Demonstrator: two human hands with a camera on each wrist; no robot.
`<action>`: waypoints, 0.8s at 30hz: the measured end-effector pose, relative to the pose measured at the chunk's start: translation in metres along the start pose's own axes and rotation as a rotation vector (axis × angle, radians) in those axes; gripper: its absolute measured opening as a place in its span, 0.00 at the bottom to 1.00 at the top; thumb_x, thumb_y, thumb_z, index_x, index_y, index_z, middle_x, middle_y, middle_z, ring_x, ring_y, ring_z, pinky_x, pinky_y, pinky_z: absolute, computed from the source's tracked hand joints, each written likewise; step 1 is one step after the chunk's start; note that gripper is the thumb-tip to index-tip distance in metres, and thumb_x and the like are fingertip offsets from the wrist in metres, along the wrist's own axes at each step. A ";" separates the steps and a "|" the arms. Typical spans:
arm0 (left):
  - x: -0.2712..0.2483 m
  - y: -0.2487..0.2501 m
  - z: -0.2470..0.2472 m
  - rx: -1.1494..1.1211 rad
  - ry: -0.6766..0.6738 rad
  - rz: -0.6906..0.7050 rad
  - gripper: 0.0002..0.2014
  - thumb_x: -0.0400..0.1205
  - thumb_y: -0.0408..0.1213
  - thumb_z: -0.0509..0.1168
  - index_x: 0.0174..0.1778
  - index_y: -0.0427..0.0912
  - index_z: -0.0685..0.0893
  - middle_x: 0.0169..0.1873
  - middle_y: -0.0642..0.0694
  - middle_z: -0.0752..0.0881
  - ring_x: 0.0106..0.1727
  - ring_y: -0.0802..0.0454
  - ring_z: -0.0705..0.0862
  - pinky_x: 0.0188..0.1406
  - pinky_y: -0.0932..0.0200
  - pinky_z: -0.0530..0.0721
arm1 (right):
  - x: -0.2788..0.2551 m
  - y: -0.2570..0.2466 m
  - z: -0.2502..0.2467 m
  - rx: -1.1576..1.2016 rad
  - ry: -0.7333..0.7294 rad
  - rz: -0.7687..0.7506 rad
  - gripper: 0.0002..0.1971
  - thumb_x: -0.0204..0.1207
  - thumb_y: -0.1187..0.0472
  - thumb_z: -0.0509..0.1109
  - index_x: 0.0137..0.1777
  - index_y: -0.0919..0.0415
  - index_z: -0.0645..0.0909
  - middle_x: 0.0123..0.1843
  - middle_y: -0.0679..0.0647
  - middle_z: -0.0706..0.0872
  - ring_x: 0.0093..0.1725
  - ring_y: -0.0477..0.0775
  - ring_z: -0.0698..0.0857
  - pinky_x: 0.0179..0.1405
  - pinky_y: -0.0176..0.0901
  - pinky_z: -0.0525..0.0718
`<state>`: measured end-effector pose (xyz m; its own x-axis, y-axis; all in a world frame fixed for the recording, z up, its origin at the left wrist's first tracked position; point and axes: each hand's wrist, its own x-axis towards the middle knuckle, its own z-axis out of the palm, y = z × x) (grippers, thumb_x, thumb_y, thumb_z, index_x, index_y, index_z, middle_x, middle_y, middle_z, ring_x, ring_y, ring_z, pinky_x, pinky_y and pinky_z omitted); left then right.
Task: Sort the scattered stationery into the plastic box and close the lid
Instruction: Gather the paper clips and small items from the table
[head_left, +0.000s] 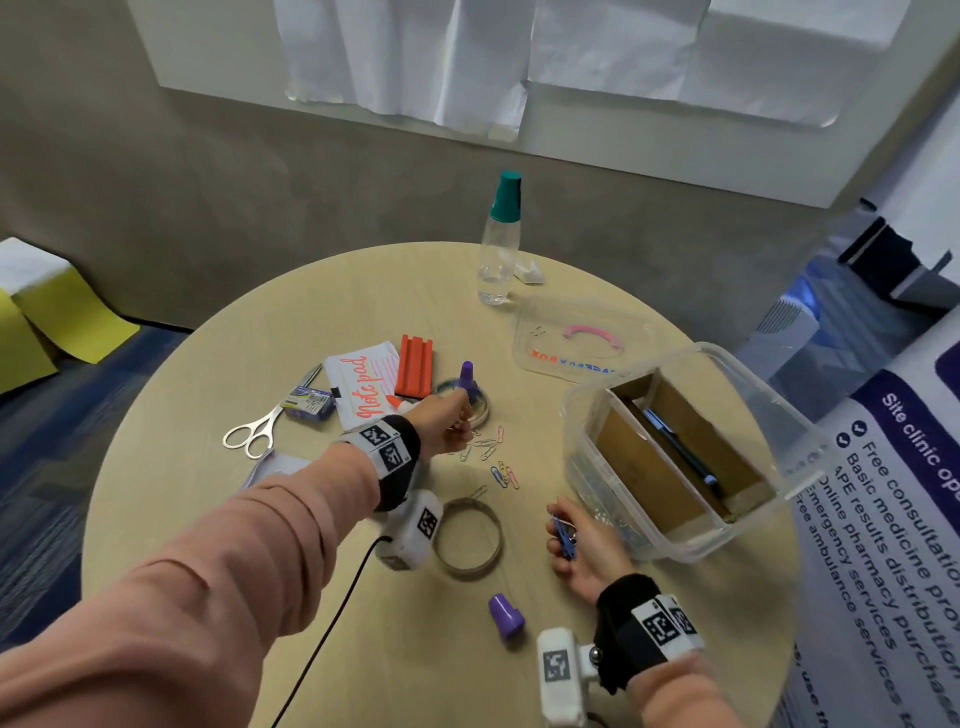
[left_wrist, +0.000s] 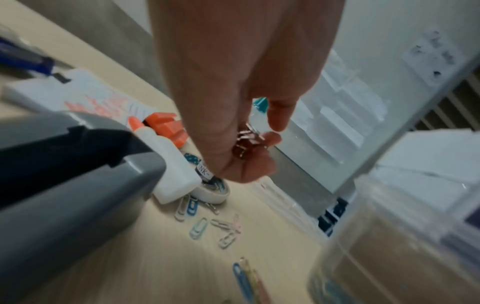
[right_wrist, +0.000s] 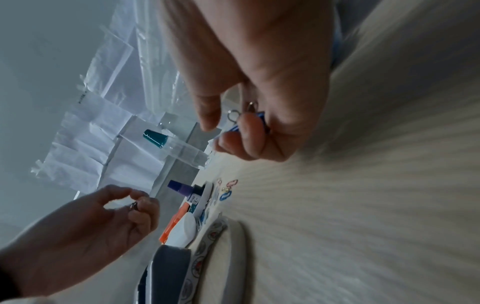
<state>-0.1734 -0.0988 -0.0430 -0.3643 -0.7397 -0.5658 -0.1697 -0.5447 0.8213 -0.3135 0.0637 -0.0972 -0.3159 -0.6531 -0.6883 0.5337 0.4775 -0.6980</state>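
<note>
My left hand (head_left: 460, 423) hovers over the scattered coloured paper clips (head_left: 491, 449) in the middle of the round table. In the left wrist view my left hand (left_wrist: 259, 139) has its fingers curled round a few paper clips (left_wrist: 246, 137), while more loose clips (left_wrist: 226, 228) lie on the table below. My right hand (head_left: 563, 530) rests just left of the clear plastic box (head_left: 576, 405) and pinches a blue binder clip (head_left: 563, 535), seen up close as the binder clip (right_wrist: 257, 118). The box has cardboard dividers and a black pen (head_left: 680, 452) inside. Its clear lid (head_left: 550, 332) lies flat behind it.
On the left lie scissors (head_left: 260, 426), a staples box (head_left: 307, 402), a notepad (head_left: 363, 384) and an orange block (head_left: 414, 366). A purple-capped bottle (head_left: 467, 382) stands by a tape roll. A tape ring (head_left: 467, 535) and purple cap (head_left: 505, 616) sit near me. A water bottle (head_left: 498, 249) stands at the back.
</note>
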 end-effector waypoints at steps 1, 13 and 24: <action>0.000 -0.001 0.000 0.120 0.014 0.018 0.14 0.83 0.36 0.53 0.30 0.41 0.69 0.25 0.45 0.70 0.25 0.53 0.69 0.23 0.65 0.68 | 0.002 -0.001 0.000 -0.032 -0.006 -0.002 0.09 0.79 0.54 0.65 0.44 0.60 0.76 0.30 0.51 0.74 0.24 0.45 0.70 0.14 0.32 0.64; 0.012 -0.045 0.036 1.463 0.110 0.224 0.13 0.81 0.29 0.60 0.61 0.34 0.78 0.61 0.37 0.82 0.62 0.41 0.82 0.55 0.53 0.81 | 0.038 -0.017 0.034 -0.739 0.218 -0.307 0.12 0.69 0.52 0.77 0.30 0.53 0.78 0.31 0.46 0.81 0.41 0.52 0.81 0.44 0.41 0.78; 0.009 -0.052 0.028 1.526 0.093 0.214 0.09 0.81 0.30 0.61 0.56 0.34 0.78 0.57 0.36 0.82 0.57 0.39 0.83 0.49 0.53 0.80 | 0.065 -0.032 0.070 -1.231 0.269 -0.342 0.12 0.72 0.58 0.72 0.51 0.64 0.83 0.55 0.62 0.87 0.54 0.63 0.85 0.52 0.47 0.83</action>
<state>-0.1936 -0.0659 -0.0892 -0.4565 -0.8015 -0.3863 -0.8881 0.4368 0.1433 -0.2958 -0.0353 -0.1058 -0.5141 -0.7792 -0.3586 -0.6230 0.6266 -0.4682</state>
